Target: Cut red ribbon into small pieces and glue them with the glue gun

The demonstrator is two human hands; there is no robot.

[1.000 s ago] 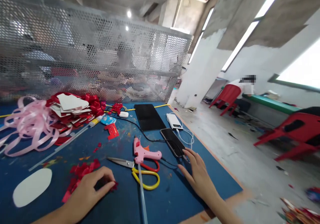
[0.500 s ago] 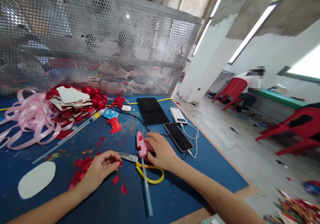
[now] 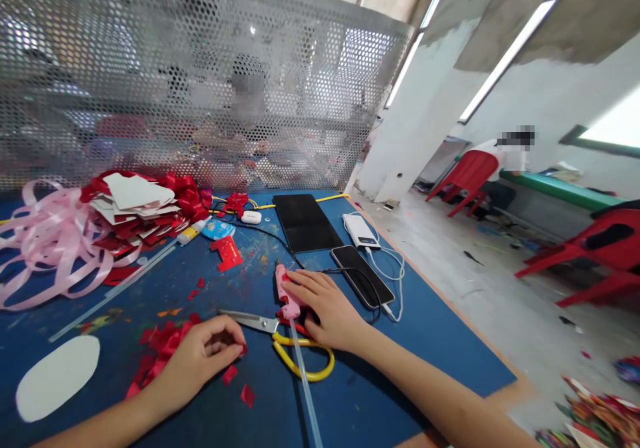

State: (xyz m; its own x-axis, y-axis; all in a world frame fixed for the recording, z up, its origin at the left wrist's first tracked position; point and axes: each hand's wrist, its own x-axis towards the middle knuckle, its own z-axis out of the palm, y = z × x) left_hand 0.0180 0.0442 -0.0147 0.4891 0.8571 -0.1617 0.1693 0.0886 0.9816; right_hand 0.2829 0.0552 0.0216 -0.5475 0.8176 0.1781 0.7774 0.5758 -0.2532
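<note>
My right hand (image 3: pixel 327 308) lies over the handle of a pink glue gun (image 3: pixel 285 293) on the blue table (image 3: pixel 380 361), fingers curled round it. A clear glue stick (image 3: pixel 306 385) sticks out of the gun's back toward me. My left hand (image 3: pixel 200 358) pinches a small red ribbon piece (image 3: pixel 241 350) beside a heap of red scraps (image 3: pixel 160 349). Scissors (image 3: pixel 280 338) with yellow and red handles lie between the two hands, partly under the gun.
Pink ribbon (image 3: pixel 45 245) and a pile of red-and-white cutouts (image 3: pixel 137 208) sit at the left. A white oval (image 3: pixel 55 378) lies near left. A tablet (image 3: pixel 305 221), phone (image 3: pixel 361 285) and power bank (image 3: pixel 361 230) lie right. A perforated metal screen (image 3: pixel 200 81) backs the table; people sit behind it.
My right hand moved left from beside the phone onto the glue gun and closed on it. My left hand lifted a red piece out of the scraps; loose bits dropped beside it.
</note>
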